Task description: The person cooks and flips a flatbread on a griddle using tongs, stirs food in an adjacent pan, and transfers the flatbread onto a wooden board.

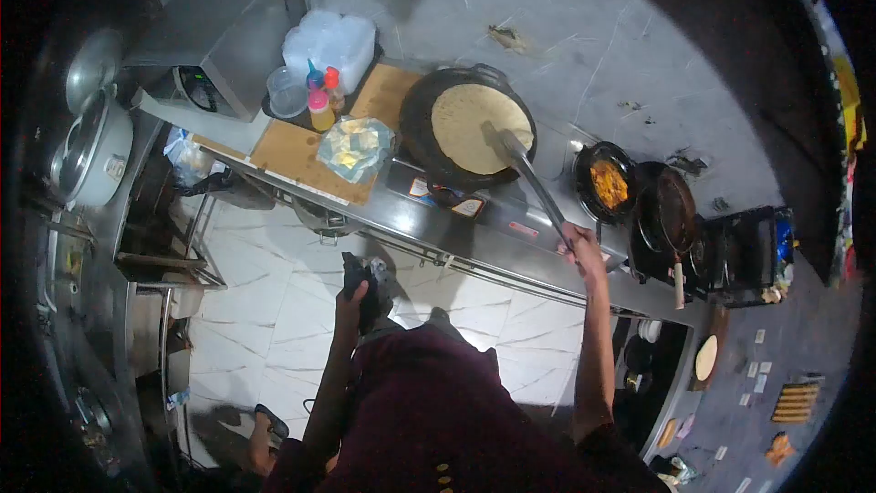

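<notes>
We have the tongs (538, 187) in our right hand (587, 251), its fingers closed round the handle end. From those fingers the tongs run forward and to the left, their tips over the round flatbread (464, 119); whether they press on it or hang just above, we cannot tell. The flatbread lies flat in the large black pan (416, 119), ahead and left of our right fingers and well apart from them. Near the same fingers, ahead and slightly right, we see a small pan (602, 153) with orange food (608, 186) in it; further right is a dark pan (673, 205) with a pale handle.

Our left hand (351, 299) hangs short of the near edge of the surface (392, 201), fingers curled round a dark bundle (370, 288) that we cannot identify. Ahead of our left fingers, on the surface, lies an opened wrapper (339, 164) with pale yellow pieces on it. Beyond that we have squeeze bottles (321, 117), then cloudy plastic containers (333, 41).
</notes>
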Action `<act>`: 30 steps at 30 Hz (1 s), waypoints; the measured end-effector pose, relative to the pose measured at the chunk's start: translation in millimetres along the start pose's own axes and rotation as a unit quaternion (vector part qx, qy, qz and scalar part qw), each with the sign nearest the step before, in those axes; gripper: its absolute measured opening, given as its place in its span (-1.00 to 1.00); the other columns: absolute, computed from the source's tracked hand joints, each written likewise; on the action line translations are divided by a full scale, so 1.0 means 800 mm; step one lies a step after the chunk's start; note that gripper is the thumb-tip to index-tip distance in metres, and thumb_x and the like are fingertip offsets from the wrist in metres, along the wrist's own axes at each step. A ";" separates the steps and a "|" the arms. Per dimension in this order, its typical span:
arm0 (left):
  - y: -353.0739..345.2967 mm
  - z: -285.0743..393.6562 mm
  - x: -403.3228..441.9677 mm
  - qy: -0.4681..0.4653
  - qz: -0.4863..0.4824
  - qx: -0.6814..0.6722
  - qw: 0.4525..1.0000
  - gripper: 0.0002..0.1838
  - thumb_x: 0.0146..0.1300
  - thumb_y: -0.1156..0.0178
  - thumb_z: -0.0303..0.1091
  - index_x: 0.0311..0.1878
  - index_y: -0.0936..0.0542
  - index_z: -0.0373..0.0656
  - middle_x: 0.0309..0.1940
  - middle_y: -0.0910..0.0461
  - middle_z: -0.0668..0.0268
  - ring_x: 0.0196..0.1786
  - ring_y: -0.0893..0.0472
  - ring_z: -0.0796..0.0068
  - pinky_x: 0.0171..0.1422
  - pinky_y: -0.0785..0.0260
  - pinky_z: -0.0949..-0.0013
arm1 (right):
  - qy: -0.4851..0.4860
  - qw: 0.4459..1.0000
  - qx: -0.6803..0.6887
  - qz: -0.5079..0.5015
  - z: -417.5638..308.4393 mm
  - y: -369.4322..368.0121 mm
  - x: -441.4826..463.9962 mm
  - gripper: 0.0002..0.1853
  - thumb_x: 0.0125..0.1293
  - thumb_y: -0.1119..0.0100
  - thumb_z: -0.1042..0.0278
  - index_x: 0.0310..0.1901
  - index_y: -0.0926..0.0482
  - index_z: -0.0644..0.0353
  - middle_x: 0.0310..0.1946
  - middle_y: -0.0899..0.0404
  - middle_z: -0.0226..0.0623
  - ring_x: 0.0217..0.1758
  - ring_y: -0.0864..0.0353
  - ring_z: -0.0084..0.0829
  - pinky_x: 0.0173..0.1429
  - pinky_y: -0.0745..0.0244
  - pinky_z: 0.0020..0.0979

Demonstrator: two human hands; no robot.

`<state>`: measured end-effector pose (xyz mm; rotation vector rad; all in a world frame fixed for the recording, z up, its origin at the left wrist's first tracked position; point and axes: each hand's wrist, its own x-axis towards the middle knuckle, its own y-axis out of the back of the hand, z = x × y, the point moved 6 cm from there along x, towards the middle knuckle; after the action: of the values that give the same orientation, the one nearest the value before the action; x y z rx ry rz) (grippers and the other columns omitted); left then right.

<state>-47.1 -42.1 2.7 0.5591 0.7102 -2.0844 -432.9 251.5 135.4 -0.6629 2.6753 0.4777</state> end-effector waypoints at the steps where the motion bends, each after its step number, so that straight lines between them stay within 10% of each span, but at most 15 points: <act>1: -0.007 0.007 -0.005 0.004 0.000 0.009 1.000 -0.54 0.18 -0.30 -0.08 -0.03 -0.57 -0.29 -0.25 -0.62 0.26 -0.27 -0.62 0.43 -0.18 -0.47 0.38 | -0.005 1.000 0.018 -0.007 0.003 -0.008 0.007 -0.69 0.32 -0.17 0.17 -0.12 -0.57 0.28 -0.58 -0.48 -0.41 -0.71 -0.27 -0.71 -0.69 -0.02 -0.64; 22: -0.012 0.023 -0.019 -0.018 -0.015 -0.052 0.998 -0.61 0.23 -0.24 -0.16 -0.07 -0.55 -0.33 -0.29 -0.63 0.22 -0.31 -0.65 0.39 -0.20 -0.53 0.31 | -0.019 0.967 0.251 -0.037 -0.001 -0.100 0.046 -0.69 0.34 -0.15 0.13 -0.11 -0.59 0.22 -0.56 -0.44 -0.47 -0.71 -0.24 -0.72 -0.67 -0.11 -0.63; 30: 0.005 -0.002 0.004 -0.022 -0.019 0.019 0.999 -0.53 0.24 -0.19 -0.03 -0.02 -0.53 -0.29 -0.27 -0.62 0.25 -0.29 -0.64 0.43 -0.17 -0.50 0.37 | 0.231 0.947 -0.105 0.199 -0.067 -0.010 0.045 -0.70 0.27 -0.23 0.23 -0.12 -0.62 0.30 -0.61 -0.50 -0.35 -0.65 -0.39 -0.56 -0.48 -0.33 -0.47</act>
<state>-45.5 -44.4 -1.7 0.5239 0.6622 -2.1435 -472.3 209.9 166.4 -0.3056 3.2561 0.8094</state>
